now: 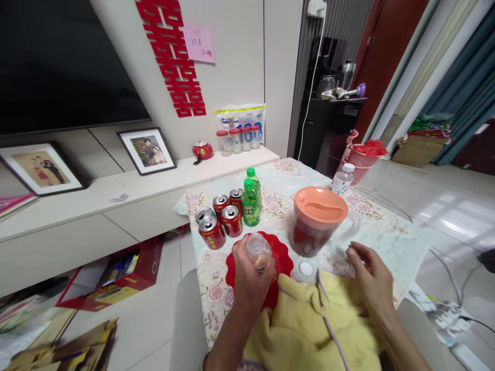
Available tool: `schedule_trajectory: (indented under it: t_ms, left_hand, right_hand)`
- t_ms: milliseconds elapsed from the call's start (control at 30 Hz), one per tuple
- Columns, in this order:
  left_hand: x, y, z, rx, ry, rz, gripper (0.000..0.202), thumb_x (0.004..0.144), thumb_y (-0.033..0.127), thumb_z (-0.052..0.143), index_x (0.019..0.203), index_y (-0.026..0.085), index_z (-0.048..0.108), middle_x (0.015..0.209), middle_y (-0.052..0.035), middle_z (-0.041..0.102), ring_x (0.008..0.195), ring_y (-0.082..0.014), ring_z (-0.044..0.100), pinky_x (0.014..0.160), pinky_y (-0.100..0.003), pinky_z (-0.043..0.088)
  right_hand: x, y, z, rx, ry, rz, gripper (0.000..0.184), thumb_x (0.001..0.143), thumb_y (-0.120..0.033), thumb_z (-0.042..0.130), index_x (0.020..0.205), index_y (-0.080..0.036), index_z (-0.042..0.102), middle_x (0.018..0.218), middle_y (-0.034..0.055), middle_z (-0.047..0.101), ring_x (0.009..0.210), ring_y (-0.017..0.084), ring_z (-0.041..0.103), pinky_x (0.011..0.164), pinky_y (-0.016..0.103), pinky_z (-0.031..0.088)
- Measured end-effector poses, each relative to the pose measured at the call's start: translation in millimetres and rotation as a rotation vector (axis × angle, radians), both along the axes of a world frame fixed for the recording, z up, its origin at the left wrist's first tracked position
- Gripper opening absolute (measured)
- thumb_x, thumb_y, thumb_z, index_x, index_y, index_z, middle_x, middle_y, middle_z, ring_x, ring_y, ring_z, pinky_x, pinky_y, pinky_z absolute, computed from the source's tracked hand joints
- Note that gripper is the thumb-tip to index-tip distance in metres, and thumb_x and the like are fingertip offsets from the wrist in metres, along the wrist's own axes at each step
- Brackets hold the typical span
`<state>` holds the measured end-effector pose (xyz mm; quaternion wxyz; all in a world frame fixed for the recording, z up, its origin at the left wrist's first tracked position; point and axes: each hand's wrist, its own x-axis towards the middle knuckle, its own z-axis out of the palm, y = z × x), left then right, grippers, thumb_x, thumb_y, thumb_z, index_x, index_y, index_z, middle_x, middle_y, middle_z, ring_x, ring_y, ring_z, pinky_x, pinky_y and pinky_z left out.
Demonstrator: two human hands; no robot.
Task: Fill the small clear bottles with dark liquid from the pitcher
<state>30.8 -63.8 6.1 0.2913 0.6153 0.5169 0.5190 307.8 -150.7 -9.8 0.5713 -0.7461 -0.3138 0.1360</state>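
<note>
My left hand (251,278) is wrapped round a clear, lidless jar (258,250) with its open mouth facing up, over a red scalloped plate (284,252). What is inside the jar is hard to make out. My right hand (371,278) hovers beside the yellow towel (313,324), near the pitcher handle, with fingers loosely bent and nothing visible in them. A round white lid (306,268) lies between the plate and a pitcher (317,219) of dark liquid with an orange top. The towel is bunched along the table's near edge, overlapping the plate.
Several opened red cans (212,233) and green bottles (251,203) stand behind the plate. A white-capped bottle (343,178) is behind the pitcher. Red-lidded jars (235,141) line the white cabinet (154,190). A power strip (450,319) with cables lies on the floor at right.
</note>
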Motion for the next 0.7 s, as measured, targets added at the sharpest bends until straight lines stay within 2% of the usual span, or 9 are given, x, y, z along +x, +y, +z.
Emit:
schedule_trajectory:
  t_ms: [100, 200, 300, 400, 500, 600, 700]
  left_hand:
    - [-4, -2, 0.2, -0.044, 0.040, -0.068, 0.075, 0.081, 0.028, 0.071, 0.149, 0.017, 0.042, 0.147, -0.0224, 0.060, 0.138, -0.0363, 0.065, 0.114, -0.056, 0.056]
    - [-9, -3, -0.2, -0.105, 0.056, -0.132, 0.081, 0.083, 0.030, 0.070, 0.155, 0.017, 0.035, 0.153, -0.0251, 0.060, 0.139, -0.0367, 0.066, 0.114, -0.057, 0.057]
    - [-12, -3, 4.1, -0.152, 0.027, -0.105, 0.081, 0.083, 0.035, 0.071, 0.154, 0.017, 0.039, 0.155, -0.0250, 0.060, 0.141, -0.0386, 0.065, 0.116, -0.060, 0.054]
    - [-13, -3, 12.1, -0.204, 0.012, -0.107, 0.079, 0.077, 0.033, 0.075, 0.150, 0.021, 0.046, 0.154, -0.0199, 0.063, 0.142, -0.0375, 0.063, 0.120, -0.059, 0.050]
    - [-13, -1, 17.4, -0.207, 0.029, -0.092, 0.076, 0.075, 0.030, 0.077, 0.146, 0.022, 0.051, 0.150, -0.0168, 0.067, 0.140, -0.0359, 0.065, 0.119, -0.056, 0.052]
    - [-11, 1, 18.6, -0.180, 0.065, -0.066, 0.071, 0.073, 0.029, 0.078, 0.141, 0.022, 0.056, 0.143, -0.0160, 0.069, 0.135, -0.0364, 0.067, 0.113, -0.054, 0.056]
    - [-8, 4, 19.7, -0.159, 0.095, -0.052, 0.065, 0.071, 0.026, 0.079, 0.133, 0.022, 0.060, 0.130, -0.0129, 0.071, 0.125, -0.0355, 0.071, 0.104, -0.051, 0.060]
  right_hand:
    - [9, 12, 13.2, 0.109, 0.053, 0.043, 0.061, 0.087, -0.063, 0.078, 0.133, -0.023, 0.073, 0.141, 0.0151, 0.073, 0.126, 0.036, 0.068, 0.105, 0.054, 0.052]
    - [15, 28, 24.8, 0.199, 0.124, 0.152, 0.055, 0.084, -0.062, 0.083, 0.124, -0.023, 0.077, 0.132, 0.0126, 0.078, 0.126, 0.034, 0.068, 0.108, 0.051, 0.051]
    - [21, 44, 31.6, 0.272, 0.193, 0.218, 0.046, 0.080, -0.063, 0.086, 0.101, -0.022, 0.080, 0.107, 0.0105, 0.082, 0.112, 0.032, 0.072, 0.102, 0.049, 0.053]
    - [26, 58, 37.3, 0.348, 0.255, 0.268, 0.051, 0.076, -0.072, 0.085, 0.081, -0.022, 0.076, 0.081, 0.0065, 0.076, 0.084, 0.026, 0.070, 0.081, 0.043, 0.056]
    - [26, 70, 43.6, 0.420, 0.306, 0.306, 0.060, 0.070, -0.077, 0.085, 0.060, -0.024, 0.061, 0.057, -0.0030, 0.054, 0.056, 0.016, 0.051, 0.057, 0.034, 0.046]
    - [20, 77, 47.5, 0.472, 0.341, 0.324, 0.068, 0.071, -0.069, 0.089, 0.052, -0.025, 0.042, 0.051, -0.0110, 0.033, 0.048, 0.009, 0.032, 0.048, 0.027, 0.033]
    - [13, 80, 48.5, 0.512, 0.362, 0.311, 0.066, 0.074, -0.062, 0.090, 0.052, -0.025, 0.039, 0.050, -0.0125, 0.029, 0.046, 0.007, 0.025, 0.046, 0.025, 0.027]
